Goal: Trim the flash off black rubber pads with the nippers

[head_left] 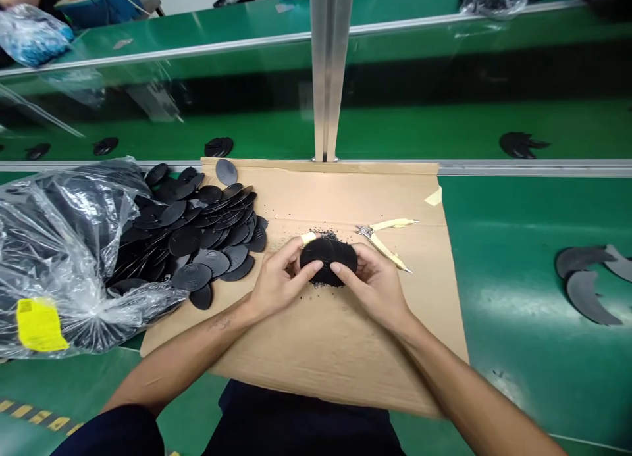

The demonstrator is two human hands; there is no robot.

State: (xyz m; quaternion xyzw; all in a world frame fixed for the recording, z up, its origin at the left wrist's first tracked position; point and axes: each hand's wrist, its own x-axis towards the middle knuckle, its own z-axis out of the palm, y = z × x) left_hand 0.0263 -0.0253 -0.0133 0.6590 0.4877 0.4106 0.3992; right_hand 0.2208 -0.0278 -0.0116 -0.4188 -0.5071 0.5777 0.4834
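Note:
Both hands hold several overlapping black oval discs [328, 261] over a brown cardboard sheet [316, 351]. My left hand [281, 275] grips the left edge, thumb on top, with a pale yellow wrap on its index finger. On the right edge, my right hand [378, 285] is closed the same way, its thumb near the other one. The fingers under the discs are partly hidden. Small black scraps [326, 235] lie scattered around and behind the discs. Just right of my right hand, yellow-handled nippers [388, 240] rest on the cardboard with their handles spread.
A heap of black oval discs [197, 226] spills from a clear plastic bag [64, 226] at the left. Grey curved pieces [587, 291] lie on the green table [523, 226] at right. A metal post [328, 74] rises behind the cardboard, before a belt carrying black pieces [522, 144].

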